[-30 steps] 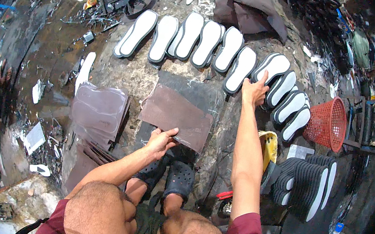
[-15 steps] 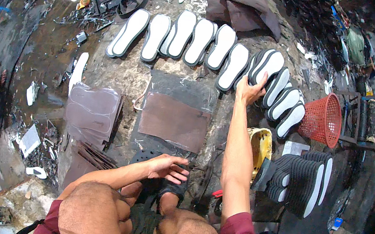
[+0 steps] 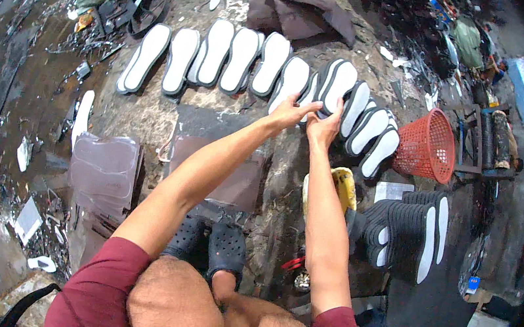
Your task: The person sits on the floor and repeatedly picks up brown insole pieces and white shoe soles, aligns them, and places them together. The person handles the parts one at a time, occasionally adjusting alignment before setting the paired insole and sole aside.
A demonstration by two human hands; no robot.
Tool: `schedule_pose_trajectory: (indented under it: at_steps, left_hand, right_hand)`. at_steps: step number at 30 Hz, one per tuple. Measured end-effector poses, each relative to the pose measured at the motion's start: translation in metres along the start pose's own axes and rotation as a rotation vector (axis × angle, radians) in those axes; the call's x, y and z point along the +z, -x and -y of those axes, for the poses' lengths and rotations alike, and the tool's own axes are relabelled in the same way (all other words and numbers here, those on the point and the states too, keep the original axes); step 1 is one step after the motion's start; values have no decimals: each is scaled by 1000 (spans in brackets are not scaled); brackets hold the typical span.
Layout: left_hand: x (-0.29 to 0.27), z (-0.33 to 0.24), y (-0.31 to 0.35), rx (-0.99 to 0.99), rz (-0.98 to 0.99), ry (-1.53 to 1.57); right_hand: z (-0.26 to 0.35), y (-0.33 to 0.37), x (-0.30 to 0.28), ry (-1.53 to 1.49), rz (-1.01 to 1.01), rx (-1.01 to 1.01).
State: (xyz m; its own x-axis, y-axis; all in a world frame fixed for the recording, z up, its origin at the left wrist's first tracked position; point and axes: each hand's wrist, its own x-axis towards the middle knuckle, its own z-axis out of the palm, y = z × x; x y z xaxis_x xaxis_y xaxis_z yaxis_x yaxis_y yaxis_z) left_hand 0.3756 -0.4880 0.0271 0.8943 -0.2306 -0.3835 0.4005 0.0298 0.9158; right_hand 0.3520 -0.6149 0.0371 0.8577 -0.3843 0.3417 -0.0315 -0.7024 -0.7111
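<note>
White-topped soles (image 3: 340, 85) are gripped by the right hand (image 3: 323, 128). Beside it, the left hand (image 3: 288, 112) is held outstretched (whether anything is gripped cannot be told).

White tops, dark edges on those shoe soles (image 3: 243, 60), red mesh basket (image 3: 413, 149), maroon sleeves (image 3: 102, 285), black clogs (image 3: 227, 249)!

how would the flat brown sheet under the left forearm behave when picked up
The brown sheet would probably sag, since similar-looking sheets heaped at the top lie bent. It looks thin, so it may feel light for its area. Lying flat, it seems unlikely to roll or tip.
</note>
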Motion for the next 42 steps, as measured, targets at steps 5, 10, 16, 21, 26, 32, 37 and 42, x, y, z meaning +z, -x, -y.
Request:
schedule_pose_trajectory:
  at_steps: [5, 10, 16, 21, 26, 32, 37, 42]
  left_hand:
    - [54, -1, -30, -107, 67, 206]
    - [48, -5, -42, -169, 8, 316]
    - [28, -19, -32, -139, 24, 347]
    - [-6, -3, -33, -179, 80, 418]
    - [5, -3, -25, -136, -16, 502]
    - [-8, -15, -10, -160, -162, 439]
    - [-16, -5, 13, -138, -251, 530]
    - [-46, -2, 22, -85, -295, 593]
  right_hand:
    - [-13, -6, -34, -177, 297, 308]
    - [-34, -22, -38, -391, 276, 472]
    - [-35, -28, -47, -134, 225, 472]
    - [13, -25, -58, 565, 178, -76]
    - [-26, -28, -57, 883, 148, -186]
    - [-35, -35, -45, 891, 159, -41]
    - [-34, -30, -38, 991, 189, -61]
    - [-35, -31, -31, 928, 125, -45]
